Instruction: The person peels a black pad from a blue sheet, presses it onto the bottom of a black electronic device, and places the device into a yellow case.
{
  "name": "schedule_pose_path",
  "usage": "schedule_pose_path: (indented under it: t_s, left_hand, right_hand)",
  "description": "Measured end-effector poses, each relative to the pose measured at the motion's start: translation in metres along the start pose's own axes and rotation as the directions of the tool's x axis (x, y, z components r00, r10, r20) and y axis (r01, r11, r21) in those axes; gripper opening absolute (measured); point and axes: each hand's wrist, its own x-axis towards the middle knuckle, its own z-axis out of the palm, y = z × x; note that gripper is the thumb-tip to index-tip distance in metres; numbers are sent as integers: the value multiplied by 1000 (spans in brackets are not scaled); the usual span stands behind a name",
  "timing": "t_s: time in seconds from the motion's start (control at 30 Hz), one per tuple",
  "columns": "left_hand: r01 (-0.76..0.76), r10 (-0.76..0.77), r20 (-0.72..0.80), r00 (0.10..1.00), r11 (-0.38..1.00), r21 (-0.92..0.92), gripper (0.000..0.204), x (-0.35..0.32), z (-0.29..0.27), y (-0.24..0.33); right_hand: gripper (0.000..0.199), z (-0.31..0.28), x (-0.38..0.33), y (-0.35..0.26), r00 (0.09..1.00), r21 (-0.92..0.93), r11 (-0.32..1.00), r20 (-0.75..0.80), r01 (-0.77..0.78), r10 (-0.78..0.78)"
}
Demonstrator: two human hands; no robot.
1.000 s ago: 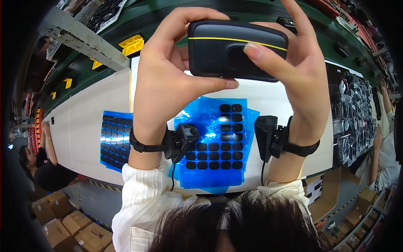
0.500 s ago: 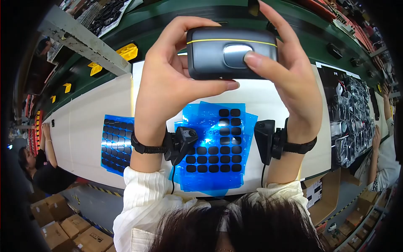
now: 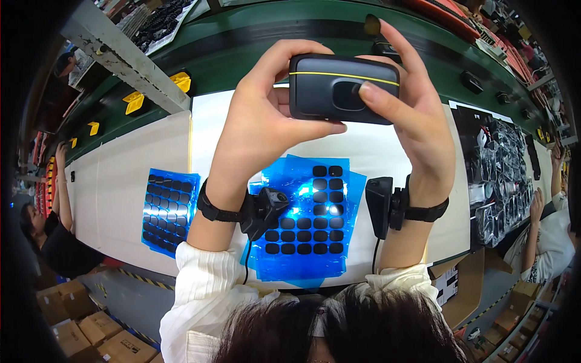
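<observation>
Both hands hold up a black rounded case (image 3: pixel 305 94) with a thin yellow line around it, above the worktable. My left hand (image 3: pixel 260 124) is closed around its left end, thumb along the lower edge and fingers at the back. My right hand (image 3: pixel 423 115) grips the right end, thumb pressed on the dark oval-cornered panel (image 3: pixel 344 97) on the case's front. Its raised index finger has a small dark, shiny rounded piece (image 3: pixel 372 25) at the tip. Below lies a blue film sheet (image 3: pixel 284 181) with rows of black rounded pads (image 3: pixel 304 236) and bare spots.
Another blue sheet of pads (image 3: pixel 169 202) lies left on the table (image 3: pixel 127 175). Black parts in clear bags (image 3: pixel 496 181) cover the right side. Behind runs a green conveyor (image 3: pixel 242 42) carrying yellow trays (image 3: pixel 133 101), beside a metal post (image 3: pixel 130 63). Co-workers sit at both sides.
The case has tilted slightly and shifted a little right and down in view, with both hands. Its front panel has lost its bright glare and looks dark. The right thumb stays on it.
</observation>
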Motion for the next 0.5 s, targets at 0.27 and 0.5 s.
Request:
schedule_pose_path:
  t_s: [0.27,0.5]
  left_hand:
    - [360,-347,104,932,918,-167,72,12,-13,-21]
    - [238,-247,81,966,965,105,83,12,3,-41]
  right_hand:
    - [61,5,5,12,994,-275,957,-36,86,-99]
    - [32,-37,14,31,895,-513,846,-433,-144,-110]
